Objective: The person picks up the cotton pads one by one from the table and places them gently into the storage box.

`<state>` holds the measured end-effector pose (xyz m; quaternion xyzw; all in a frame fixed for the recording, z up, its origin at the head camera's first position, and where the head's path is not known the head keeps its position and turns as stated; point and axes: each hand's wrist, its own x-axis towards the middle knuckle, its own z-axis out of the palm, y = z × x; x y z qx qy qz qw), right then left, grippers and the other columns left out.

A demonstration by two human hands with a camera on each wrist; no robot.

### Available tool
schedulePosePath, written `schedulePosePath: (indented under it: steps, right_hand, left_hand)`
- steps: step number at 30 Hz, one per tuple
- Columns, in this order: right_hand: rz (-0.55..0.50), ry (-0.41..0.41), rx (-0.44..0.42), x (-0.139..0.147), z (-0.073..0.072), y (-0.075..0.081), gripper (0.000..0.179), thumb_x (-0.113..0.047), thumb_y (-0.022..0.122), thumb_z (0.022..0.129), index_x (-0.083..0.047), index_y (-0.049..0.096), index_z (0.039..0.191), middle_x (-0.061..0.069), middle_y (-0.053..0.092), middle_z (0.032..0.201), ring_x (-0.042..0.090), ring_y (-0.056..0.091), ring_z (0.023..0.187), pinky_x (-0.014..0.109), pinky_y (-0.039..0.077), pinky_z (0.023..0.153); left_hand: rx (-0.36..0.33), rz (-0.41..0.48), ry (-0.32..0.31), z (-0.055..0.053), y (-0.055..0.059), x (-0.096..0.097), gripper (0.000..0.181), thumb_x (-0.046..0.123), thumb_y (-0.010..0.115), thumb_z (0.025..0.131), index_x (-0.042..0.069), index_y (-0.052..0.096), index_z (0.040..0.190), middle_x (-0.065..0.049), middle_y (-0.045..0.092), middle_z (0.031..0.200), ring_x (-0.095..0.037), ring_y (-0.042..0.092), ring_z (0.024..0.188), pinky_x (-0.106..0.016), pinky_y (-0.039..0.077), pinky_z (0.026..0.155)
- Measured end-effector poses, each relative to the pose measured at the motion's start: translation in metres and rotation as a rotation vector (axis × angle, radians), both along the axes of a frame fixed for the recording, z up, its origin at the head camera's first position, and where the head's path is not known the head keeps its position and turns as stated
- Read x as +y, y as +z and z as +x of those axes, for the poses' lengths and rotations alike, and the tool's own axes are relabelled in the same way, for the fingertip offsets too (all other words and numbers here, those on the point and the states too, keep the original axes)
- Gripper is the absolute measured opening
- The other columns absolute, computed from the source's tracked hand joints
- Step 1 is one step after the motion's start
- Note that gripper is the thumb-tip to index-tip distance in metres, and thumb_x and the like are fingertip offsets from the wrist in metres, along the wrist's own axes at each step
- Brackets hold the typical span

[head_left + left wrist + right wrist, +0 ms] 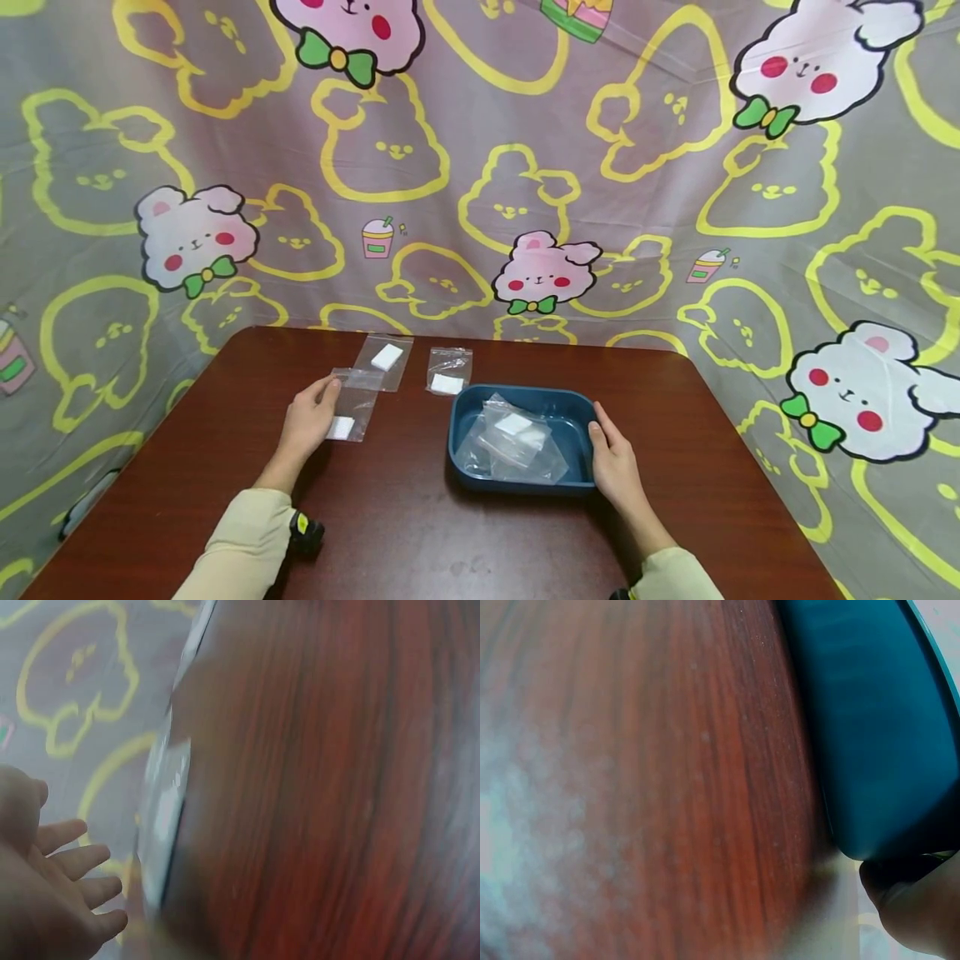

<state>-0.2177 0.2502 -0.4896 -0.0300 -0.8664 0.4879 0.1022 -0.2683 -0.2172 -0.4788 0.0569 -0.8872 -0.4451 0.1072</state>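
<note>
My left hand [309, 412] is at the left side of a clear zip bag [362, 402] with a white block [341, 427] at its lower end. In the left wrist view the left fingers [82, 859] spread loosely beside that bag [166, 817], nothing between them. At the right end of a blue plastic bin [517, 485], my right hand [617, 458] grips the wall, thumb over the rim. The right wrist view has the bin's side [885, 727] and part of that hand [922, 907]. Several clear bags [480, 454] with white blocks lie inside the bin.
Two more zip bags, one at the back left [387, 377] and one behind the bin [450, 367], each hold a white block. The brown wooden table [420, 542] ends at a patterned curtain [450, 167] on the back and sides.
</note>
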Motion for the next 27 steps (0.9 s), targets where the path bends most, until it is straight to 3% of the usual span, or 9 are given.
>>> schedulePosePath:
  steps: [6, 12, 16, 20, 27]
  right_hand:
    - [-0.004, -0.002, -0.006, 0.001, 0.000, 0.000, 0.051, -0.030, 0.040, 0.110, -0.011, 0.034, 0.157, 0.013, 0.037, 0.159, 0.034, 0.033, 0.146, 0.054, 0.022, 0.119]
    - [-0.003, -0.004, -0.018, 0.000, 0.001, -0.001, 0.051, -0.029, 0.040, 0.110, -0.012, 0.034, 0.158, 0.013, 0.036, 0.159, 0.034, 0.032, 0.146, 0.055, 0.022, 0.119]
    - [-0.003, -0.005, -0.016, 0.000, 0.000, -0.001, 0.051, -0.029, 0.040, 0.110, -0.011, 0.035, 0.157, 0.013, 0.037, 0.159, 0.034, 0.032, 0.146, 0.055, 0.022, 0.119]
    - [-0.002, -0.011, -0.003, -0.001, -0.001, -0.001, 0.050, -0.028, 0.041, 0.110, -0.010, 0.036, 0.157, 0.014, 0.038, 0.158, 0.034, 0.033, 0.145, 0.054, 0.023, 0.118]
    - [-0.007, -0.011, -0.013, -0.002, 0.001, 0.002, 0.050, -0.029, 0.041, 0.110, -0.011, 0.036, 0.157, 0.014, 0.037, 0.158, 0.034, 0.032, 0.146, 0.054, 0.022, 0.119]
  left_hand:
    - [-0.086, 0.050, 0.027, 0.000, -0.010, -0.017, 0.059, 0.039, 0.034, 0.109, -0.004, 0.042, 0.149, -0.025, 0.042, 0.151, -0.041, 0.035, 0.142, -0.052, 0.025, 0.118]
    - [-0.117, 0.064, 0.029, 0.000, -0.019, -0.019, 0.063, 0.044, 0.033, 0.109, -0.003, 0.041, 0.150, -0.025, 0.040, 0.152, -0.043, 0.034, 0.142, -0.053, 0.024, 0.118]
    - [-0.139, 0.056, 0.013, 0.000, -0.023, -0.020, 0.065, 0.045, 0.031, 0.109, -0.003, 0.038, 0.152, -0.026, 0.035, 0.155, -0.043, 0.025, 0.146, -0.054, 0.020, 0.119]
    - [-0.135, 0.049, -0.006, -0.001, -0.025, -0.021, 0.063, 0.043, 0.032, 0.109, -0.005, 0.038, 0.151, -0.028, 0.032, 0.156, -0.043, 0.015, 0.149, -0.053, 0.014, 0.121]
    - [-0.083, -0.018, -0.042, -0.001, -0.028, -0.021, 0.057, 0.032, 0.045, 0.108, -0.008, 0.039, 0.149, -0.031, 0.034, 0.153, -0.047, 0.017, 0.148, -0.056, 0.010, 0.121]
